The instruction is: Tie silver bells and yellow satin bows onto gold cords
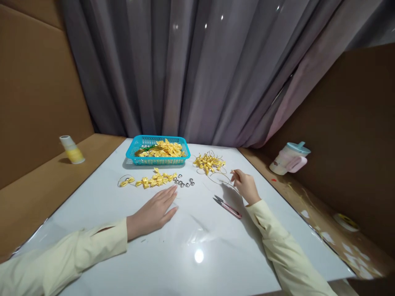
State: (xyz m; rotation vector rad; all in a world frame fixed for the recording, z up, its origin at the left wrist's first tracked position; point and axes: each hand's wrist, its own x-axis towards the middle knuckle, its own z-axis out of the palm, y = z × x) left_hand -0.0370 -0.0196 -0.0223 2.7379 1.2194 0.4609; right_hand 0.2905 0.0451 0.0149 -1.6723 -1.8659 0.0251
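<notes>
My left hand lies flat on the white tabletop with its fingers stretched out. Just beyond its fingertips are a row of yellow ribbon bows and several small silver beads. My right hand, raised a little over the table, is closed in a pinch on a thin gold cord. That cord loops toward a heap of yellow bows with cords. Thread snips with pink handles lie below and left of the right hand. One bow with a cord loop sits apart at the left.
A blue basket full of yellow bows stands at the back of the table. Off to the left is a spool of yellow thread. A lidded cup and a tape roll stand at the right, beside brown side walls.
</notes>
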